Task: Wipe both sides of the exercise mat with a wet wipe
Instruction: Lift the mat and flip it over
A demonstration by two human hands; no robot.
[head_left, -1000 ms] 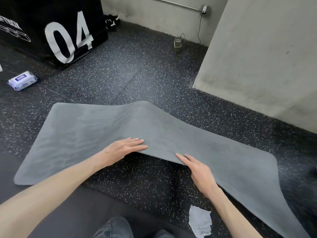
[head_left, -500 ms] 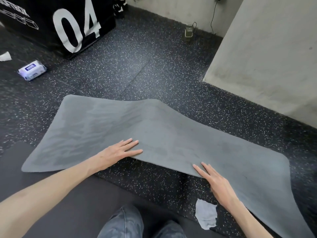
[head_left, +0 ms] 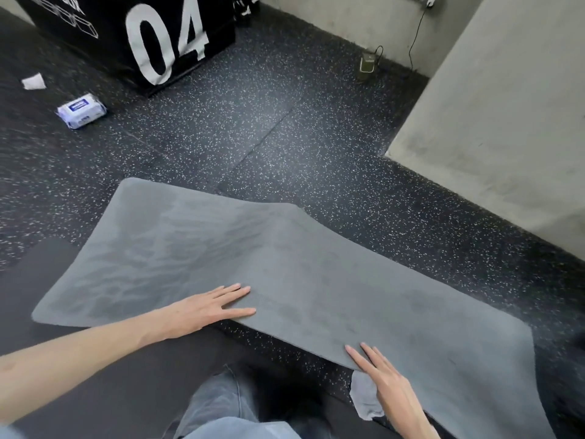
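A grey exercise mat (head_left: 285, 280) lies across the speckled black floor, with a raised hump along its far edge in the middle and damp streaks on its left half. My left hand (head_left: 209, 307) rests flat on the mat's near edge, fingers apart and holding nothing. Further right, my right hand (head_left: 384, 380) lies flat on the near edge too, fingers spread. A crumpled used wet wipe (head_left: 364, 399) sits on the floor just under my right hand, partly hidden by it.
A pack of wet wipes (head_left: 81, 110) and a loose white wipe (head_left: 33, 81) lie at the far left. A black box marked 04 (head_left: 142, 36) stands behind them. A concrete wall block (head_left: 506, 122) rises at the right. My knee in jeans (head_left: 228, 413) is below.
Both hands have slid along the mat's near edge, the right hand further right and over the used wipe. The mat's hump has flattened somewhat. The camera has shifted, bringing the left side closer.
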